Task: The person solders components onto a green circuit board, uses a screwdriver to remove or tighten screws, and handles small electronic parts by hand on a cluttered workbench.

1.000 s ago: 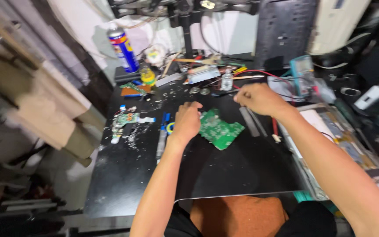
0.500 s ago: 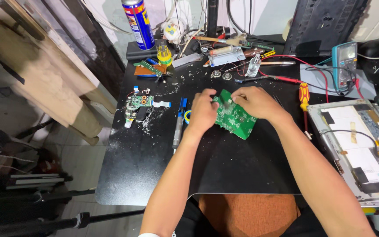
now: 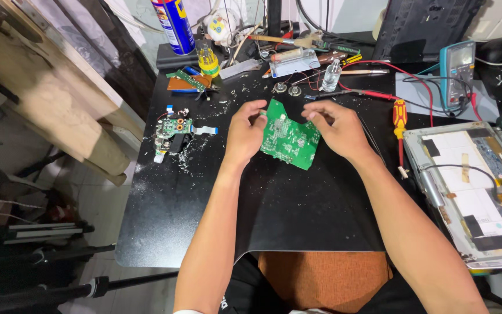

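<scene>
Best gripped by its edges only: flat green circuit board [image 3: 289, 139] pinched between left hand [image 3: 245, 135] and right hand [image 3: 335, 128] fingers, near black mat's [image 3: 297, 215] far edge.

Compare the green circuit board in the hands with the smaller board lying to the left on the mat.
The large green board is held by the left hand and right hand; the small board lies untouched on the black mat. The large board is a broad bare plate; the small board is narrow, with a pale ribbon cable attached. Both are green.
</scene>
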